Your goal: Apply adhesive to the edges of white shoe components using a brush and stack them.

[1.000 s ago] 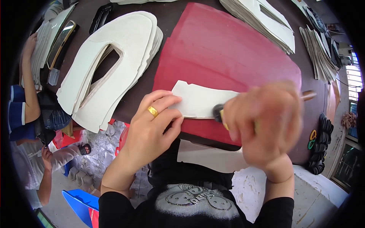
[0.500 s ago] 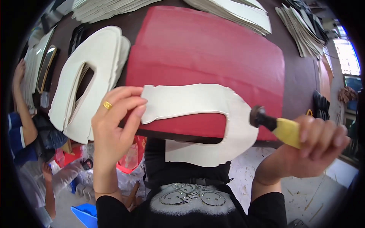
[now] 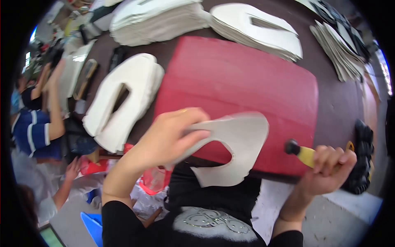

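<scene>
Pinched in my left hand (image 3: 170,136) is a white U-shaped shoe upper piece (image 3: 251,133), lifted and tilted over the near edge of a red mat (image 3: 242,78). One arm of the piece hangs past that edge, in front of my black shirt. Motion blurs the held end. On the right, my right hand (image 3: 331,171) is wrapped round the yellow handle of a small hammer (image 3: 305,156). Its dark round head points left above the mat's right part, apart from the white piece.
Left of the mat lies a stack of white uppers (image 3: 142,76). Two more stacks, a thick one (image 3: 160,24) and a flatter one (image 3: 230,16), stand behind it. More pieces (image 3: 335,49) lie far right, above a black bundle (image 3: 360,156). Another person's arm (image 3: 55,107) shows at left.
My left hand has moved right and raised the upper from lying on the mat to a tilted hold. The hammer is lower and farther from it. The whole view has shifted.
</scene>
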Demonstrator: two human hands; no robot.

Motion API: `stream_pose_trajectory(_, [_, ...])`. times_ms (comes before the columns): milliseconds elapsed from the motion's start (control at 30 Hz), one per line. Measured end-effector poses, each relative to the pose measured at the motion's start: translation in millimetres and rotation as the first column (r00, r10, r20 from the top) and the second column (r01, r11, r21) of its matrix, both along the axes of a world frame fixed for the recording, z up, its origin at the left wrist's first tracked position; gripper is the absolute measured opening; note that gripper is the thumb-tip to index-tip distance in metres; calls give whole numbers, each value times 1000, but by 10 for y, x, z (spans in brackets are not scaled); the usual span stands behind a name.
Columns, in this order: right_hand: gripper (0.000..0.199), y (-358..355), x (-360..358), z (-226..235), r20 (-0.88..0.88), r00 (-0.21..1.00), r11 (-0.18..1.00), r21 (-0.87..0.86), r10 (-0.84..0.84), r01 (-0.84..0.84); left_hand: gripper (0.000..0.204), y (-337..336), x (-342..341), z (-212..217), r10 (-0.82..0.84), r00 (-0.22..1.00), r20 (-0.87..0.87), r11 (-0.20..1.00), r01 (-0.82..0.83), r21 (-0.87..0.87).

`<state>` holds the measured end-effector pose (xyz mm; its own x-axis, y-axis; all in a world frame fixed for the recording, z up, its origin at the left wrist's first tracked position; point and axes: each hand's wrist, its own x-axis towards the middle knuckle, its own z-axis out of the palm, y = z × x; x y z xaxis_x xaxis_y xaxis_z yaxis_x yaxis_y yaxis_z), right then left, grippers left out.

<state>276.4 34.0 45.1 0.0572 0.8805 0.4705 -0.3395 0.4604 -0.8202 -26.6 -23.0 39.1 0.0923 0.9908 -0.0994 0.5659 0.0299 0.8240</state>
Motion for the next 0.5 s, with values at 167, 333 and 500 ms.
stream_pose_trajectory(167, [29, 152, 222, -253, -72, 986, 985, -95, -153, 145, 25, -425, -975, 438, 619, 780, 92, 761, -624, 178])
stream_pose_trajectory(333, [29, 226, 98, -256, -36, 987, 978, -146, -155, 148, 37, -152, -2169, 240, 586, 710, -390, 803, -572, 167])
stream_pose_trajectory(500, [29, 218, 180, -357, 18, 965, 957, -123, -261, 261, 61, -86, -1400, -25, 493, 578, -651, 867, -389, 312])
